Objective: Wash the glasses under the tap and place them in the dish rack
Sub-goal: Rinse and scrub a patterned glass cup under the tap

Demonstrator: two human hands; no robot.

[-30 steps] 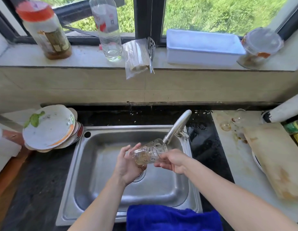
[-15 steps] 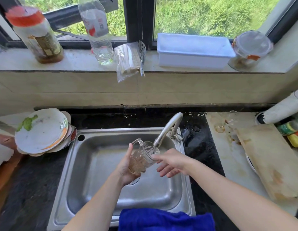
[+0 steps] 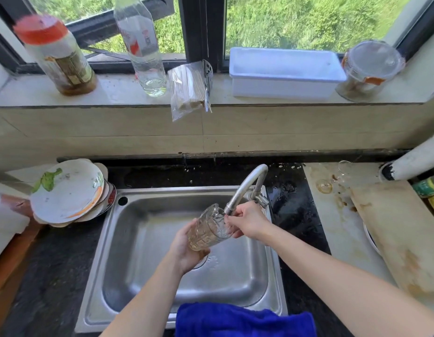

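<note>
1. One glass (image 3: 208, 229): tilted over the sink's (image 3: 138, 263) middle, mouth at the tap (image 3: 245, 186) spout; your left hand (image 3: 186, 249) grasps its base.
2. Your right hand (image 3: 250, 222): fingers curled at the rim; hold cannot be told.
3. Step: rinsing. Next needs a firm wet hold; rack unseen.

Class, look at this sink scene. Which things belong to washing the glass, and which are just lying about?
In the job: glass, gripped by the left hand, with the right hand at its rim; tap; sink.

Lying about: dirty plates; blue cloth; white tub, plastic bottle and red-capped jar on the sill; cutting board.
</note>
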